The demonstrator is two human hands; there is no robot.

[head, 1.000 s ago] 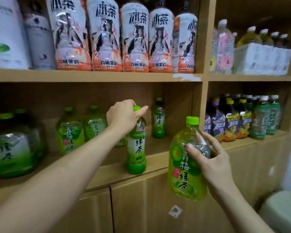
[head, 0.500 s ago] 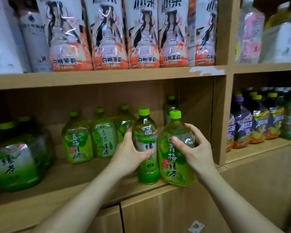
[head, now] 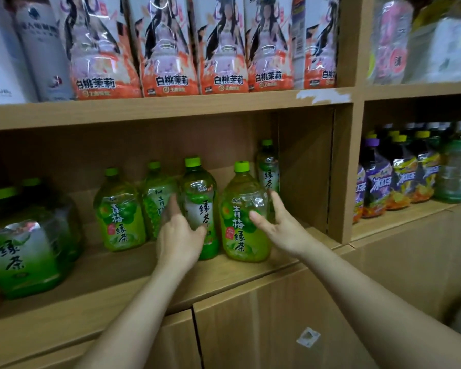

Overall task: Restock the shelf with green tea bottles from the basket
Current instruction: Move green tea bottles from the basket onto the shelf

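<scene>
Two green tea bottles stand side by side on the middle shelf (head: 112, 286). My left hand (head: 180, 237) is wrapped around the slim green tea bottle (head: 200, 193), thumb across its label. To its right stands the wider plum green tea bottle (head: 244, 222), resting on the shelf. My right hand (head: 280, 225) is at that bottle's right side with fingers spread, loosely around it rather than clamped. The basket is not in view.
More green bottles stand further left: two plum tea bottles (head: 120, 217) and a large jug (head: 22, 243). A small one (head: 268, 169) is at the back right. Peach tea bottles (head: 171, 49) fill the upper shelf, dark bottles (head: 383, 182) the right compartment. Cabinet doors (head: 250, 328) lie below.
My right hand brought the plum green tea bottle up from below, set it on the shelf beside the slim bottle, and loosened its fingers. My left hand slid from the slim bottle's cap to its body.
</scene>
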